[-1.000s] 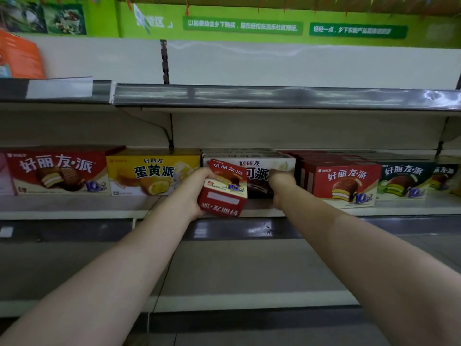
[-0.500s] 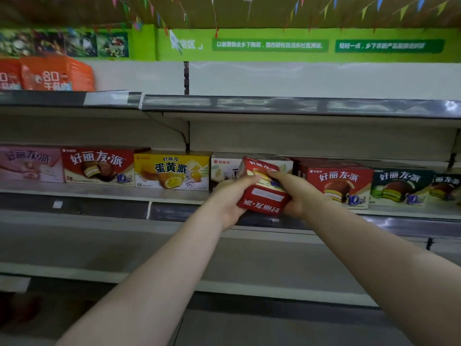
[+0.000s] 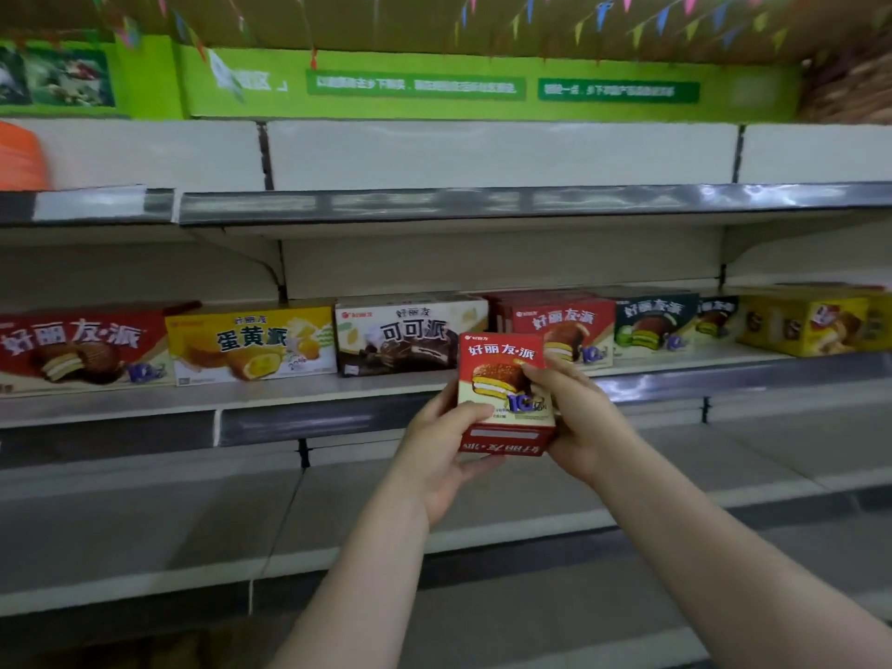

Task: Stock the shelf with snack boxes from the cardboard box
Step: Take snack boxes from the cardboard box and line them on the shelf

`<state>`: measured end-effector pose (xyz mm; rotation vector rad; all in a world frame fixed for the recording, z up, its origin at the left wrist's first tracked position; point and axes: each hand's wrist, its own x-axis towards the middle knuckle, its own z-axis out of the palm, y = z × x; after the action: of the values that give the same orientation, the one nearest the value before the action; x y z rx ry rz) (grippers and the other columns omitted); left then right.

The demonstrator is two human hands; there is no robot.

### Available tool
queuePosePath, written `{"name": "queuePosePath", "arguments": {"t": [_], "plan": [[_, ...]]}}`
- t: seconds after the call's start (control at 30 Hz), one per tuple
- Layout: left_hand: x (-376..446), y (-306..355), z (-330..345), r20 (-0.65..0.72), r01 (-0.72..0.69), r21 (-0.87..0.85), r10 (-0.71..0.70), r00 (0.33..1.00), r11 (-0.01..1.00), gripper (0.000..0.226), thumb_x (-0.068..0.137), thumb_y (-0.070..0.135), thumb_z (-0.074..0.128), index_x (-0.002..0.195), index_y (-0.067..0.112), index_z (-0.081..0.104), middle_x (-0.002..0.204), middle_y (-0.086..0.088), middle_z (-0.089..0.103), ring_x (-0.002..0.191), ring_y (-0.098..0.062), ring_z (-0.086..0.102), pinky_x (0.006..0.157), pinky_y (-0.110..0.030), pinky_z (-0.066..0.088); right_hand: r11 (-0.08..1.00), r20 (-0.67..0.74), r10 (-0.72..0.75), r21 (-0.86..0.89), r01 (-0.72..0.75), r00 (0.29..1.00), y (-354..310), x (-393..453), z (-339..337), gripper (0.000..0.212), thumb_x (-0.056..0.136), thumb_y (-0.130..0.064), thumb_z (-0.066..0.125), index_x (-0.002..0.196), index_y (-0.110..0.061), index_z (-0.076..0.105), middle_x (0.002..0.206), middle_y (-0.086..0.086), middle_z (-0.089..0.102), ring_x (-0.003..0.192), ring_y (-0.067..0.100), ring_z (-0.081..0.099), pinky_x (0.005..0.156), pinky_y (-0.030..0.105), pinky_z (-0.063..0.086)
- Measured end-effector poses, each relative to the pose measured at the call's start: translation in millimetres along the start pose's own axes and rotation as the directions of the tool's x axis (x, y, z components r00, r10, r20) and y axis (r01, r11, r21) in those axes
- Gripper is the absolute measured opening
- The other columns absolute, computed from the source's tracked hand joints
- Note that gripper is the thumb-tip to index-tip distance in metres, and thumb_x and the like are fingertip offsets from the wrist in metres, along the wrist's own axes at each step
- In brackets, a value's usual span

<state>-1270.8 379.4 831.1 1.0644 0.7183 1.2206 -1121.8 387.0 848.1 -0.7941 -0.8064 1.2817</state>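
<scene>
Head view: a small red printed-cardboard snack box [image 3: 504,391] with a chocolate pie pictured on its front is held upright between both hands, just in front of the grey metal shelf edge [image 3: 338,417]. The left hand [image 3: 441,451] cups its lower left corner, thumb on the front; the right hand [image 3: 581,420] pinches its right side, fingers curled over the face. Turning the glossy front outward probably matches the row of red boxes [image 3: 562,330] behind it, beside a white cocoa-pie carton [image 3: 405,333]. No shipping carton shows.
</scene>
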Motion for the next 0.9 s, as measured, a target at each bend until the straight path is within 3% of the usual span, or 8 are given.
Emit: {"name": "queuePosePath", "arguments": {"t": [0.1,0.2,0.3,0.43,0.57,0.7,0.8,0.9], "plan": [[-10.5,-29.5,12.2,0.031,0.006,-0.05,-0.004,0.999,0.999,0.031,0.086,0.008,0.066,0.116,0.016,0.064,0.102,-0.012,0.074,0.095,-0.025,0.069,0.08,-0.045,0.058,0.999,-0.081,-0.043,-0.003,0.042,0.996,6.0,-35.4,-27.4,0.044,0.086,-0.01,0.068,0.126,-0.022,0.055,0.103,0.012,0.072,0.082,0.027,0.072,0.068,0.04,0.057],[-22.3,-68.4,32.1,0.037,0.067,-0.148,-0.062,0.997,0.987,0.051,0.077,0.012,0.072,0.126,0.014,0.057,0.114,-0.013,0.069,0.097,-0.026,0.069,0.072,-0.047,0.059,0.994,-0.197,-0.113,-0.034,0.108,0.974,14.2,-86.3,-69.5,0.051,0.084,-0.007,0.068,0.127,-0.029,0.049,0.096,0.012,0.073,0.067,0.02,0.071,0.066,0.036,0.055],[-37.5,-101.5,59.2,0.028,0.128,-0.166,-0.125,0.992,0.978,0.06,0.066,0.018,0.076,0.12,0.007,0.052,0.122,-0.018,0.063,0.103,-0.034,0.066,0.061,-0.041,0.058,0.989,-0.323,-0.148,-0.057,0.137,0.935,26.0,-137.3,-109.6,0.053,0.083,-0.005,0.068,0.122,-0.035,0.049,0.104,0.014,0.072,0.082,0.026,0.073,0.084,0.044,0.055],[-60.2,-135.3,105.1,0.107,0.17,-0.063,-0.162,0.981,0.983,0.048,0.062,0.021,0.078,0.101,0.008,0.053,0.107,-0.017,0.068,0.091,-0.028,0.071,0.067,-0.04,0.059,0.985,-0.474,-0.166,-0.112,0.128,0.864,24.1,-186.5,-157.8,0.064,0.076,-0.012,0.074,0.124,-0.041,0.043,0.111,0.014,0.07,0.095,0.028,0.071,0.091,0.044,0.052],[-71.6,-160.7,160.5,0.214,0.161,0.021,-0.162,0.963,0.987,0.057,0.056,0.021,0.08,0.106,0.011,0.056,0.099,-0.007,0.068,0.084,-0.023,0.072,0.076,-0.042,0.059,0.974,-0.52,-0.19,-0.206,0.093,0.833,0.4,-222.9,-210.8,0.073,0.067,-0.021,0.079,0.127,-0.042,0.043,0.107,0.011,0.072,0.098,0.028,0.07,0.098,0.049,0.048],[-75.1,-191.3,229.5,0.334,0.105,0.07,-0.123,0.935,0.992,0.052,0.062,0.003,0.081,0.107,0.01,0.056,0.103,-0.006,0.069,0.093,-0.022,0.07,0.072,-0.036,0.059,0.968,-0.616,-0.14,-0.251,-0.025,0.775,-27.5,-245.1,-283.9,0.055,0.074,-0.036,0.074,0.124,-0.028,0.052,0.099,0.008,0.074,0.094,0.028,0.07,0.089,0.045,0.053],[-77.8,-218.8,287.4,0.423,0.01,0.133,-0.066,0.904,0.991,0.046,0.069,-0.005,0.078,0.104,0.017,0.057,0.107,0.001,0.067,0.101,-0.015,0.068,0.068,-0.029,0.059,0.982,-0.663,0.003,-0.138,-0.127,0.748,-59.3,-254.9,-343.2,0.042,0.088,-0.045,0.06,0.12,-0.017,0.059,0.1,0.011,0.073,0.093,0.029,0.069,0.074,0.042,0.055],[-76.2,-249.2,347.0,0.551,-0.239,0.182,0.102,0.828,0.954,0.045,0.068,0.007,0.083,0.1,0.027,0.058,0.114,0.014,0.063,0.111,-0.005,0.061,0.088,-0.031,0.056,0.991,-0.644,0.114,0.024,-0.129,0.756,-97.5,-267.1,-400.6,0.057,0.084,-0.06,0.056,0.12,-0.015,0.06,0.108,0.015,0.07,0.098,0.032,0.067,0.071,0.041,0.055]]}}
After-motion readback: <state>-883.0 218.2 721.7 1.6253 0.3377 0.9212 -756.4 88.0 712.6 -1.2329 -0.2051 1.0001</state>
